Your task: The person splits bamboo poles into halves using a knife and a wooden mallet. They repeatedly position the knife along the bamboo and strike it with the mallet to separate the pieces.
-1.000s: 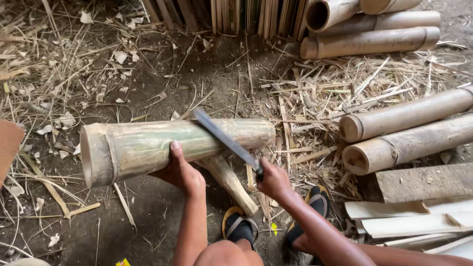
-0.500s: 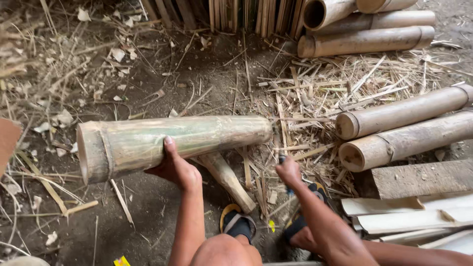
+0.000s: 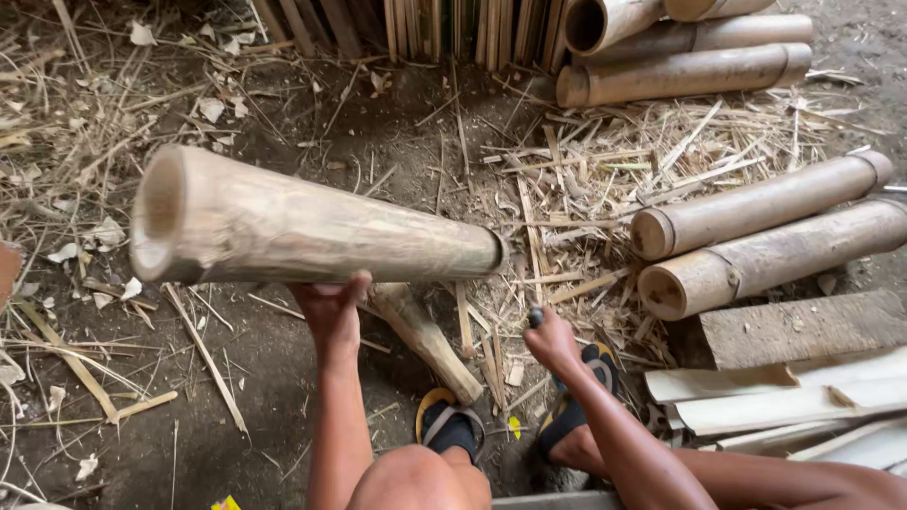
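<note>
The long pale-green hollow bamboo section [image 3: 312, 231] is held off the ground, roughly level, with its open cut end toward the left of the view and its far end pointing right. It sits above a short wooden chopping block [image 3: 430, 340] that lies on the dirt floor.

The left hand [image 3: 331, 307] supports the section from beneath, near its middle, palm up and fingers curled against the underside. The right hand [image 3: 551, 342] is apart from the section, lower and to the right of its far end, closed around a dark tool handle [image 3: 536, 317]; the blade is not visible.

Judged step: positioning the section between cuts. A further cut would call for a steady rest and the supporting hand kept clear.

Surroundings: two thick tan bamboo lengths [image 3: 756, 236] lie to the right, with split strips and shavings [image 3: 586, 179] scattered between.
</note>
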